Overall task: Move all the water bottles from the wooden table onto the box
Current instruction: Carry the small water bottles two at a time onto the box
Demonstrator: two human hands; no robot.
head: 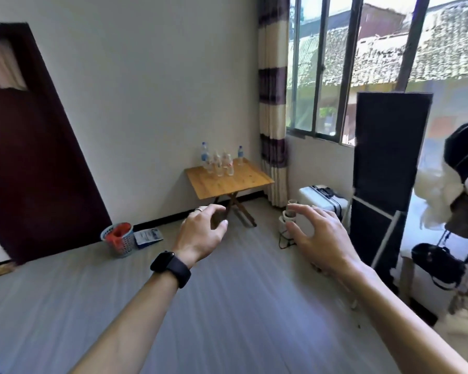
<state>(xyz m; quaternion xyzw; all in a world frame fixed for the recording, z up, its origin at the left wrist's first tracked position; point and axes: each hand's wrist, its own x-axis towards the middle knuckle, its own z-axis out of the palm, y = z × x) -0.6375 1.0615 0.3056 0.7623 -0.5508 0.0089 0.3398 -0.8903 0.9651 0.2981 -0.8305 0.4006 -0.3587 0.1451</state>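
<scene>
Several clear water bottles [220, 160] stand in a cluster at the back of a small wooden folding table [233, 183] in the far corner, by the wall and curtain. A white hard case, perhaps the box [322, 198], lies on the floor to the table's right under the window. My left hand [203, 233], with a ring and a black watch on its wrist, is held out in front of me, fingers loosely curled and holding nothing. My right hand [318, 233] is also raised, fingers spread and relaxed, empty. Both hands are well short of the table.
A blue basket with something red [118, 238] and a flat packet [148, 237] lie by the dark door on the left. White cups and a cable [288, 220] sit on the floor near the case. A tall black panel [387, 168] and a rack with bags stand at the right.
</scene>
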